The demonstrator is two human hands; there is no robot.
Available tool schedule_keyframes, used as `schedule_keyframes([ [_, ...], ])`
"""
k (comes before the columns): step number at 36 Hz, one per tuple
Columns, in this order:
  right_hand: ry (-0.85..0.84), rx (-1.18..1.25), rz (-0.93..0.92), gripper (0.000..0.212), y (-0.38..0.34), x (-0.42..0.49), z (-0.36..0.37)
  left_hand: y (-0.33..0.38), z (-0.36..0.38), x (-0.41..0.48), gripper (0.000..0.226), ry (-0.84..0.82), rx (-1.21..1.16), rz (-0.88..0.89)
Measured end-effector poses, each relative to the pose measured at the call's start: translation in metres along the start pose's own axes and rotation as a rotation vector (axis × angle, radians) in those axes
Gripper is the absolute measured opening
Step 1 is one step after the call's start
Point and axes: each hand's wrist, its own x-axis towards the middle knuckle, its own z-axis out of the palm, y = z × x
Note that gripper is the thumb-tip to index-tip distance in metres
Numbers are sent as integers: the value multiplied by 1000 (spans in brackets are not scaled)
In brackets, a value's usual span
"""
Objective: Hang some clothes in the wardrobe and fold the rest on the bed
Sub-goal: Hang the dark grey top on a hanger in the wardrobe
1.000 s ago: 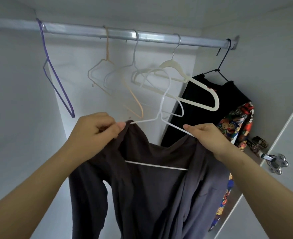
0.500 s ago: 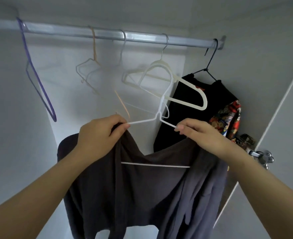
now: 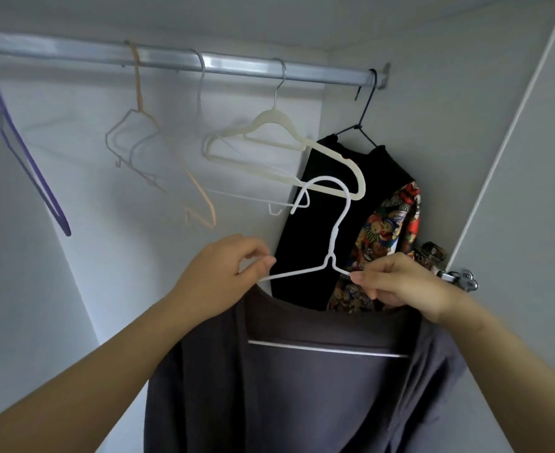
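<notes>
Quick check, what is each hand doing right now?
Left hand: pinching the thin white wire hanger carrying the dark grey garment.
Right hand: pinching the same hanger.

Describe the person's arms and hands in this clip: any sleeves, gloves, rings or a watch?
Both forearms are bare as far as the frame shows, with no sleeves visible. The left hand and right hand have no gloves, rings, watch or wristband. Fingernails look short and unpainted.

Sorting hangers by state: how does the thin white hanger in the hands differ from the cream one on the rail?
The white hanger is thin wire, off the rail, carrying a grey garment. The cream hanger is thicker, hooked on the rail, empty. Both are pale.
</notes>
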Motion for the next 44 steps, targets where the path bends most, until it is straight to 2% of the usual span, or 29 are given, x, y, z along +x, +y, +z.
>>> schedule_keyframes([
  [5, 70, -51, 97, 42, 7, -10, -13, 15, 7, 18, 47, 145, -85, 52],
  [10, 145, -40, 191, 47, 14, -23, -28, 34, 15, 50, 11, 161, -243, 21],
  [16, 257, 39, 233, 44, 23, -40, -42, 49, 20, 87, 18, 233, -304, -33],
  [20, 333, 92, 236, 43, 30, -48, -53, 60, 24, 105, 15, 234, -291, -47],
  [28, 414, 162, 275, 43, 36, -59, -63, 75, 31, 153, 31, 278, 16, 46],
  [31, 448, 185, 287, 43, 38, -60, -64, 78, 42, 175, 36, 182, 197, 140],
  [34, 477, 204, 297, 43, 42, -59, -64, 76, 56, 194, 39, 13, 388, 181],
  [39, 507, 213, 315, 42, 46, -58, -65, 72, 68, 209, 45, -331, 589, 50],
  [41, 515, 217, 317, 43, 45, -55, -66, 70, 66, 209, 50, -393, 622, -3],
  [44, 523, 227, 314, 43, 44, -49, -69, 61, 62, 202, 56, -382, 687, -1],
])
